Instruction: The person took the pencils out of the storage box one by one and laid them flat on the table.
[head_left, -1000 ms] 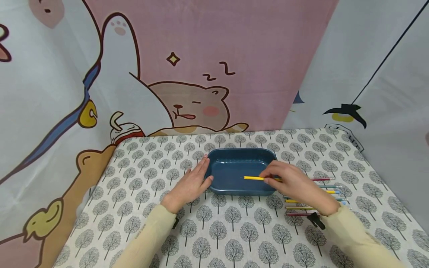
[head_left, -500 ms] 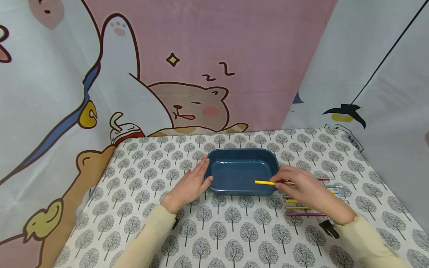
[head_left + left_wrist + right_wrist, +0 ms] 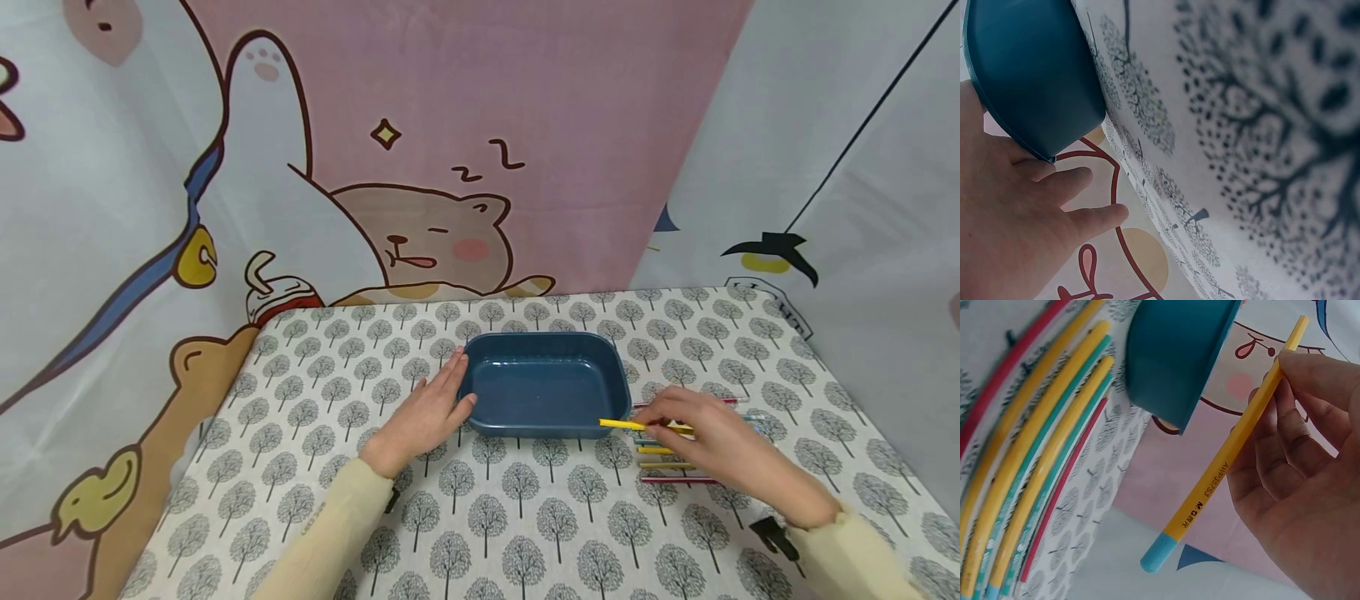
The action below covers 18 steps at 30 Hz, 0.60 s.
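My right hand pinches a yellow pencil between thumb and fingers. In the right wrist view this yellow pencil has a light-blue end and black printing, and slants across the palm. In the head view its bare tip overlaps the front right corner of a dark blue rectangular dish. My left hand rests its outstretched fingers against the dish's left side. The left wrist view has those fingers spread beside the dish's rim. Nothing lies inside the dish.
Right of the dish several pencils lie in a row, partly under my right hand: red ones, yellow ones and green ones. A tree-patterned cloth covers the table. A printed cartoon curtain stands behind and at the sides.
My right hand has moved right and toward me with the yellow pencil, from over the dish to over the pencil row. The left hand and dish have stayed put.
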Tool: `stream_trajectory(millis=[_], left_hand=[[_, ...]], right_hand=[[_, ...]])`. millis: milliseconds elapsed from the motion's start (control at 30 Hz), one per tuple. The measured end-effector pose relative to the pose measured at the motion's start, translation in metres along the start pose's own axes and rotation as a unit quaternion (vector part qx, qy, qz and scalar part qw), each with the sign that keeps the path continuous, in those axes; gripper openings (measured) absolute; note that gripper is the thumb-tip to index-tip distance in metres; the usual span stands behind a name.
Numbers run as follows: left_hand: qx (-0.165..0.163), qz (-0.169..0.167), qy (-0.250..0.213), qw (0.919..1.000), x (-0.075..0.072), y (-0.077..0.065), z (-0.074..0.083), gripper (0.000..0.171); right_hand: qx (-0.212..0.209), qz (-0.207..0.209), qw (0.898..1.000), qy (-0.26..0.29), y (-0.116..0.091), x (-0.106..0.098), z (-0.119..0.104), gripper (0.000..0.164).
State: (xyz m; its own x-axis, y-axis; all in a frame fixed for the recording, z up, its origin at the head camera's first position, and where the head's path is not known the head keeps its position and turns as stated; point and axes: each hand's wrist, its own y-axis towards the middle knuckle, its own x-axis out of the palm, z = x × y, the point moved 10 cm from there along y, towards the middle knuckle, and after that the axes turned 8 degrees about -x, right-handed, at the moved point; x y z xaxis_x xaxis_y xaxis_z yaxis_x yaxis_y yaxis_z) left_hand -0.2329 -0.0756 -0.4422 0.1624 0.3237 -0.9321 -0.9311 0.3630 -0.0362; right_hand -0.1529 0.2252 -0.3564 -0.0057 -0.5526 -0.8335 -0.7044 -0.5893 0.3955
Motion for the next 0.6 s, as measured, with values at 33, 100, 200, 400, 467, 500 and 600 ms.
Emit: stream_trajectory(millis=[33,100,200,400,467,500,600], left_hand=[[0.000,0.001,0.000,1.0000,0.000,0.000,0.000,0.070],[0.002,0.002,0.001,1.0000,0.000,0.000,0.000,0.070],[0.003,0.002,0.001,1.0000,0.000,0.000,0.000,0.070],[0.004,0.001,-0.001,1.0000,-0.001,-0.001,0.001,0.070],[0.005,0.002,-0.001,1.0000,-0.002,-0.001,0.002,0.070],[0.005,0.002,-0.001,1.0000,-0.002,-0.001,0.002,0.070],[0.007,0.002,-0.003,1.0000,-0.002,-0.002,0.003,0.070]], right_hand=[[0.002,0.001,1.000,-0.002,-0.002,0.000,0.001,0.032],[0.012,-0.003,1.000,-0.002,-0.006,0.000,0.003,0.032],[0.022,-0.007,1.000,0.000,-0.012,0.000,0.006,0.032],[0.010,-0.003,1.000,-0.013,-0.022,0.000,0.010,0.033],[0.013,-0.004,1.000,-0.023,-0.025,0.000,0.011,0.031],[0.016,-0.004,1.000,-0.025,-0.027,0.000,0.012,0.030],[0.023,-0.003,0.999,-0.031,-0.032,0.000,0.014,0.029]])
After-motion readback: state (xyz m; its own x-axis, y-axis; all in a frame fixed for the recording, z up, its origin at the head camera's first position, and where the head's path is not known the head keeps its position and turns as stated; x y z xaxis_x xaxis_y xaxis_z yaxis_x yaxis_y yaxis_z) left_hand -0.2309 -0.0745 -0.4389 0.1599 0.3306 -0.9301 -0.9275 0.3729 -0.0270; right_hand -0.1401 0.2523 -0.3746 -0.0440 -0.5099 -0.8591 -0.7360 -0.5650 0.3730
